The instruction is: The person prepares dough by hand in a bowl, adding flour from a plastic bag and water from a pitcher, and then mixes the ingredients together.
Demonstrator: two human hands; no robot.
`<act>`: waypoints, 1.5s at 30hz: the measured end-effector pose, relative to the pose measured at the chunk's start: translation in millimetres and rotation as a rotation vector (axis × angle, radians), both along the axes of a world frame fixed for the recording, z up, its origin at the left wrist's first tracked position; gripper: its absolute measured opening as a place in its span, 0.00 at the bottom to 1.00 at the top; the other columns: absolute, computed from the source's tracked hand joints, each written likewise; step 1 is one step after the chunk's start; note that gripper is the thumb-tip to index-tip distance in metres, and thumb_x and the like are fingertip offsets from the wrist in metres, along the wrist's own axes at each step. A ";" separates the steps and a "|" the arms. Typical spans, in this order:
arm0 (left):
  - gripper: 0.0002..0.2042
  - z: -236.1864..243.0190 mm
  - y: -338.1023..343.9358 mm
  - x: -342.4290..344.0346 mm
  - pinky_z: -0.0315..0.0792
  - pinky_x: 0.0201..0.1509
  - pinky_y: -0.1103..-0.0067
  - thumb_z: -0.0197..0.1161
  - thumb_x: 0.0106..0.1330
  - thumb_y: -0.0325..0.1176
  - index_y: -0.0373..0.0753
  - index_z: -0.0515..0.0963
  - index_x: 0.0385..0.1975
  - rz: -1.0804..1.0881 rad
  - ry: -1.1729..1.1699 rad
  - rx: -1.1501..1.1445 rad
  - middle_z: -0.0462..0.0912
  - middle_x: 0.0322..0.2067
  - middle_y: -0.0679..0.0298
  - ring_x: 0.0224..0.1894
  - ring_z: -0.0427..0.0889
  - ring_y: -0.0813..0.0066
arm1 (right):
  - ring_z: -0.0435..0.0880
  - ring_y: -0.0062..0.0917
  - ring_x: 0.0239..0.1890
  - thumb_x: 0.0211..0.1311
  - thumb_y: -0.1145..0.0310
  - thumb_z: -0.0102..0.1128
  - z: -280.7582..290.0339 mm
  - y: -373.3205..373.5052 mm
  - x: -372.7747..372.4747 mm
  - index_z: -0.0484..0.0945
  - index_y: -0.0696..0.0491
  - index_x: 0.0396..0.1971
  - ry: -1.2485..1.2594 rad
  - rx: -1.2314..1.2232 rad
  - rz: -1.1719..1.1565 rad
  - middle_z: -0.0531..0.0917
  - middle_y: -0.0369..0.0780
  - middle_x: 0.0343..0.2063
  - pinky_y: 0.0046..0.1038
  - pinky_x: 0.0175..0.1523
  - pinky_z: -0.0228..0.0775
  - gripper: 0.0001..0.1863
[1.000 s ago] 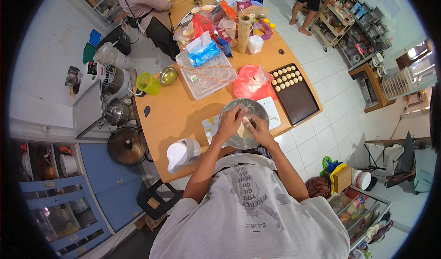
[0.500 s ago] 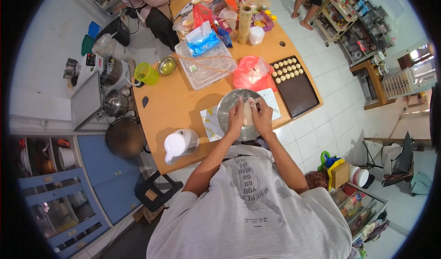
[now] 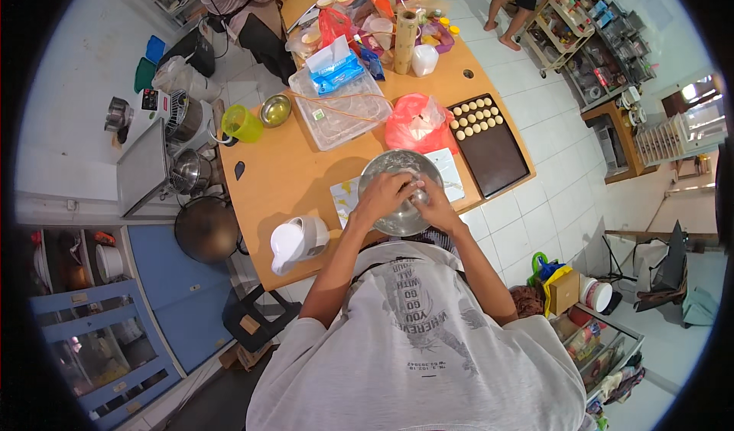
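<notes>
Both my hands are close together over a round steel bowl (image 3: 394,161) at the table's near edge, and whitish smears coat its inside. My left hand (image 3: 384,196) has its fingers bent over toward the right one. My right hand (image 3: 434,206) curls in from the other side, its fingertips meeting the left hand's. A small pale patch, seemingly dough, shows between the fingers, mostly covered by them. Under the bowl lie a patterned sheet (image 3: 344,194) and a white sheet (image 3: 451,173).
Right of the bowl is a dark baking tray (image 3: 501,163) with rows of pale dough balls (image 3: 474,119). A red plastic bag (image 3: 417,129) sits behind the bowl, a white jug (image 3: 300,244) left. Farther off are a clear plastic box (image 3: 352,121) and a yellow-green jug (image 3: 243,124). Two people stand beyond.
My hands have gone from upright around a long pale piece to curled inward over the bowl, the left bending across. That piece is now mostly hidden.
</notes>
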State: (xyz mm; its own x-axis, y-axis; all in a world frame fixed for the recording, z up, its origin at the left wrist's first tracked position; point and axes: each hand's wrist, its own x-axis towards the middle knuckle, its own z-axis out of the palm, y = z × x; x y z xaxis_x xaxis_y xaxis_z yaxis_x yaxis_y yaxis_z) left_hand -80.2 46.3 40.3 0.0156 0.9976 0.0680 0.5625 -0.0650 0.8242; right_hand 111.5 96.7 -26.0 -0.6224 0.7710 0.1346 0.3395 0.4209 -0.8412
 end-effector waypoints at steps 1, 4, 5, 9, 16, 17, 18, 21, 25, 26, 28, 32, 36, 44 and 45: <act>0.14 1.9 0.8 -1.3 0.73 0.35 0.60 0.64 0.73 0.41 0.35 0.82 0.36 -0.013 -0.023 -0.004 0.83 0.27 0.46 0.32 0.84 0.45 | 0.77 0.41 0.66 0.66 0.69 0.67 1.6 2.3 0.2 0.71 0.60 0.65 0.039 -0.129 0.071 0.80 0.53 0.60 0.36 0.70 0.68 0.29; 0.14 -2.5 1.7 -7.5 0.73 0.34 0.61 0.64 0.73 0.42 0.35 0.83 0.36 -0.013 0.047 0.020 0.83 0.26 0.48 0.31 0.82 0.44 | 0.80 0.40 0.63 0.67 0.70 0.66 11.1 0.4 -1.2 0.71 0.61 0.65 0.202 -0.320 0.149 0.81 0.51 0.58 0.35 0.69 0.70 0.29; 0.14 -5.8 1.7 -9.4 0.73 0.34 0.61 0.64 0.73 0.42 0.35 0.83 0.36 -0.005 0.094 0.032 0.83 0.26 0.48 0.30 0.82 0.44 | 0.82 0.40 0.61 0.67 0.70 0.66 15.2 -1.3 -2.7 0.71 0.61 0.65 0.264 -0.352 0.154 0.83 0.50 0.56 0.35 0.67 0.72 0.28; 0.16 -11.5 3.3 -7.8 0.73 0.33 0.63 0.64 0.73 0.45 0.36 0.83 0.36 0.078 0.048 0.013 0.81 0.22 0.53 0.26 0.82 0.54 | 0.81 0.24 0.43 0.70 0.73 0.63 16.9 0.1 -3.7 0.75 0.61 0.57 0.077 -0.385 0.065 0.85 0.43 0.41 0.30 0.51 0.74 0.18; 0.25 -71.7 2.6 29.5 0.75 0.40 0.75 0.52 0.80 0.58 0.39 0.83 0.43 0.549 -1.167 -0.292 0.85 0.34 0.68 0.35 0.82 0.77 | 0.77 0.21 0.28 0.74 0.68 0.61 47.8 -9.3 -30.0 0.75 0.62 0.39 0.184 -0.162 -0.191 0.81 0.45 0.27 0.31 0.34 0.70 0.11; 0.25 -69.3 4.2 40.5 0.74 0.40 0.78 0.50 0.80 0.58 0.40 0.82 0.44 0.577 -1.385 -0.373 0.84 0.34 0.70 0.35 0.81 0.79 | 0.77 0.22 0.26 0.74 0.67 0.61 50.5 -9.3 -33.0 0.75 0.62 0.38 0.223 -0.188 -0.226 0.81 0.46 0.26 0.31 0.33 0.69 0.12; 0.25 -66.8 3.9 49.2 0.73 0.39 0.79 0.50 0.80 0.58 0.40 0.83 0.43 0.561 -1.370 -0.337 0.84 0.33 0.71 0.34 0.80 0.81 | 0.77 0.22 0.25 0.74 0.67 0.61 51.5 -8.3 -34.2 0.75 0.62 0.37 0.175 -0.148 -0.245 0.81 0.46 0.25 0.32 0.32 0.68 0.12; 0.25 -73.6 -0.1 54.1 0.66 0.34 0.81 0.51 0.81 0.57 0.40 0.84 0.37 0.507 -1.265 -0.264 0.78 0.28 0.76 0.29 0.70 0.84 | 0.76 0.22 0.22 0.75 0.66 0.61 58.8 -4.0 -39.2 0.76 0.61 0.34 0.072 -0.048 -0.320 0.79 0.46 0.20 0.32 0.29 0.67 0.13; 0.24 -68.7 4.2 44.7 0.63 0.31 0.77 0.54 0.81 0.51 0.37 0.80 0.30 0.664 -0.780 -0.072 0.73 0.23 0.72 0.28 0.66 0.82 | 0.78 0.34 0.20 0.74 0.62 0.62 63.2 -0.4 -41.1 0.77 0.61 0.33 0.089 -0.017 -0.476 0.80 0.48 0.19 0.37 0.28 0.68 0.16; 0.23 -72.9 3.6 36.0 0.64 0.31 0.76 0.53 0.82 0.50 0.35 0.79 0.31 0.676 -0.638 -0.002 0.72 0.23 0.71 0.28 0.66 0.81 | 0.80 0.40 0.20 0.74 0.61 0.62 59.1 -1.9 -39.5 0.77 0.61 0.33 0.104 -0.023 -0.517 0.81 0.49 0.19 0.39 0.28 0.69 0.17; 0.23 -70.8 2.2 20.7 0.65 0.32 0.75 0.53 0.82 0.48 0.33 0.78 0.31 0.688 -0.432 0.043 0.70 0.22 0.68 0.28 0.66 0.80 | 0.82 0.40 0.21 0.75 0.60 0.62 45.5 -5.3 -32.0 0.77 0.62 0.34 0.093 -0.098 -0.577 0.82 0.50 0.20 0.39 0.29 0.71 0.17; 0.18 -40.6 -2.4 5.1 0.69 0.34 0.69 0.57 0.80 0.41 0.30 0.78 0.34 0.566 -0.201 0.044 0.74 0.22 0.53 0.27 0.75 0.65 | 0.84 0.39 0.22 0.75 0.60 0.61 34.1 -10.3 -27.2 0.79 0.62 0.36 0.052 -0.087 -0.498 0.81 0.49 0.18 0.39 0.30 0.73 0.17; 0.13 -3.7 8.9 -9.0 0.74 0.38 0.59 0.60 0.75 0.38 0.32 0.81 0.39 0.130 0.006 0.098 0.83 0.32 0.43 0.36 0.82 0.40 | 0.86 0.43 0.52 0.72 0.61 0.64 24.3 6.7 -10.5 0.74 0.60 0.60 0.121 0.161 -0.156 0.82 0.56 0.52 0.37 0.57 0.77 0.24; 0.12 38.5 35.6 -33.6 0.76 0.40 0.61 0.60 0.75 0.38 0.34 0.80 0.43 -0.089 0.063 -0.001 0.85 0.33 0.46 0.37 0.85 0.45 | 0.84 0.32 0.50 0.67 0.66 0.70 58.9 9.2 -24.8 0.77 0.60 0.56 0.238 -0.156 0.006 0.84 0.48 0.48 0.34 0.57 0.76 0.22; 0.12 32.9 36.1 -34.4 0.76 0.40 0.62 0.60 0.75 0.39 0.34 0.79 0.44 -0.068 0.021 0.016 0.85 0.33 0.47 0.36 0.86 0.48 | 0.85 0.30 0.46 0.68 0.67 0.69 59.1 9.8 -23.9 0.78 0.61 0.53 0.252 -0.215 0.006 0.85 0.47 0.44 0.32 0.53 0.76 0.19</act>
